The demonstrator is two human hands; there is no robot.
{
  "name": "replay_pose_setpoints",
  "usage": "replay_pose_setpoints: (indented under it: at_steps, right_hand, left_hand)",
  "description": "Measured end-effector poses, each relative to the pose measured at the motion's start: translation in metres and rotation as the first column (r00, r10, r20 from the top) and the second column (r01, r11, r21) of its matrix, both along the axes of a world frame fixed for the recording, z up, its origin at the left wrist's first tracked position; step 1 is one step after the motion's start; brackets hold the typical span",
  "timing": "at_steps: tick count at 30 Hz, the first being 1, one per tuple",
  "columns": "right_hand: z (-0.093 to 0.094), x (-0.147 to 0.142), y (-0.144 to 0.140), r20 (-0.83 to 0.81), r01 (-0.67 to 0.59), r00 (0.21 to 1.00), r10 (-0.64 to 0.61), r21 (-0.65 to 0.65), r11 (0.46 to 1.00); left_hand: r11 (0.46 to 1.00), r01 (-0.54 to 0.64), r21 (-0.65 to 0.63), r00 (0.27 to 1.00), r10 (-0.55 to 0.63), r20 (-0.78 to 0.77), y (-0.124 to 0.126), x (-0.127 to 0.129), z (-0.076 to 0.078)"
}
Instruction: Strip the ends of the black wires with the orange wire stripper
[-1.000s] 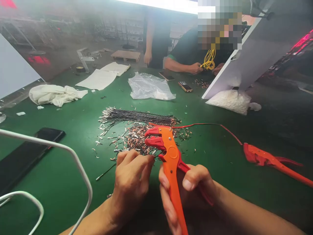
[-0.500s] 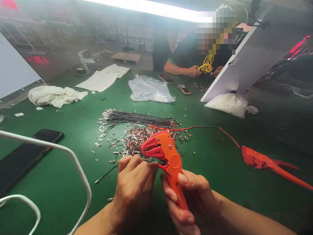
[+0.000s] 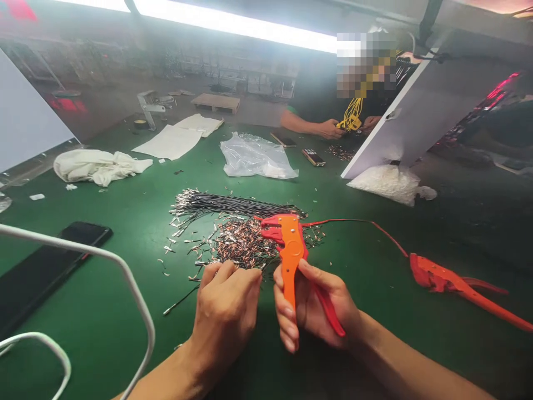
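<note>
My right hand [image 3: 320, 300] holds an orange and red wire stripper [image 3: 291, 244] upright, its red lever standing apart from the orange handle. My left hand [image 3: 227, 308] is closed, with thumb and forefinger pinched just left of the stripper. A thin wire is gripped there, almost wholly hidden by the fingers. Just beyond both hands lies a heap of short copper and black wire offcuts [image 3: 241, 241]. Behind this heap stretches a bundle of black wires [image 3: 237, 204] with metal terminals at the left ends. One loose black wire [image 3: 181, 300] shows left of my left hand.
A second wire stripper [image 3: 445, 275] lies at right, a red strand running from it. A white cable [image 3: 139, 294] loops at left near a dark phone [image 3: 79, 241]. Farther back are a plastic bag [image 3: 258, 158], a white cloth [image 3: 100, 165] and a co-worker's hand [image 3: 331, 129] holding yellow wires.
The stripper has tilted more upright and come away from my left hand's fingertips. Its lever has spread from the handle. The camera view has shifted slightly.
</note>
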State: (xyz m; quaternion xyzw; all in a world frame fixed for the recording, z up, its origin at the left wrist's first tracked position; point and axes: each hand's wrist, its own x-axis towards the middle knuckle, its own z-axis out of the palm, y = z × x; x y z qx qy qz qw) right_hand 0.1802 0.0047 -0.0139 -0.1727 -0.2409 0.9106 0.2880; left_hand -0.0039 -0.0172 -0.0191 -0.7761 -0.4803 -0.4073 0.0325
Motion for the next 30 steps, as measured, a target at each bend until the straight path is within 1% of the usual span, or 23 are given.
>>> replay_pose_setpoints:
  at_steps: [3,5,6,8,10,12,14,16,20,24,25,27,28,30]
  right_hand:
    - [0.004,0.006,0.002,0.063,0.043,0.997,-0.048,0.077,0.996]
    - [0.004,0.008,0.0,0.14,0.097,0.983,-0.122,0.17,0.981]
    - [0.004,0.008,-0.001,0.189,0.132,0.965,-0.179,0.238,0.962]
    - [0.003,0.006,-0.003,0.27,0.184,0.916,-0.298,0.376,0.908]
    - [0.002,0.003,-0.004,0.302,0.187,0.889,-0.344,0.446,0.875]
    - [0.002,0.0,-0.005,0.311,0.184,0.884,-0.348,0.452,0.873]
    - [0.002,-0.002,-0.005,0.335,0.175,0.876,-0.346,0.447,0.877]
    - [0.003,-0.003,-0.004,0.357,0.162,0.866,-0.35,0.462,0.872]
    - [0.003,-0.002,-0.004,0.371,0.111,0.87,-0.325,0.495,0.862]
    - [0.004,-0.002,-0.005,0.386,0.106,0.864,-0.323,0.488,0.867]
    - [0.005,-0.003,-0.005,0.383,0.105,0.865,-0.324,0.494,0.863]
    - [0.006,-0.004,-0.005,0.37,0.095,0.873,-0.319,0.512,0.854]
    - [0.006,-0.004,-0.006,0.362,0.09,0.877,-0.317,0.524,0.847]
    - [0.007,-0.004,-0.006,0.352,0.085,0.88,-0.318,0.542,0.836]
  left_hand:
    - [0.998,-0.039,0.051,0.999,0.041,-0.03,0.004,-0.008,0.002]
    - [0.992,-0.074,0.106,0.995,0.08,-0.051,0.004,-0.012,0.005]
    - [0.987,-0.089,0.136,0.993,0.098,-0.062,0.004,-0.013,0.006]
    - [0.978,-0.093,0.189,0.99,0.111,-0.084,0.002,-0.012,0.007]
    - [0.982,-0.03,0.189,0.991,0.053,-0.121,-0.002,-0.009,0.007]
    - [0.986,0.068,0.154,0.986,-0.043,-0.164,-0.005,-0.005,0.006]
    - [0.981,0.134,0.14,0.975,-0.106,-0.196,-0.007,-0.003,0.005]
    - [0.975,0.159,0.153,0.971,-0.126,-0.204,-0.007,-0.003,0.004]
    - [0.961,0.21,0.181,0.963,-0.171,-0.21,-0.003,-0.005,0.004]
    - [0.952,0.238,0.192,0.957,-0.196,-0.215,-0.001,-0.005,0.005]
    - [0.95,0.245,0.193,0.959,-0.209,-0.19,-0.002,-0.004,0.005]
    - [0.96,0.231,0.159,0.972,-0.221,-0.083,-0.004,-0.002,0.004]
    - [0.967,0.225,0.121,0.974,-0.223,-0.025,-0.005,-0.002,0.003]
    - [0.974,0.226,0.004,0.97,-0.226,0.09,-0.007,0.0,-0.001]
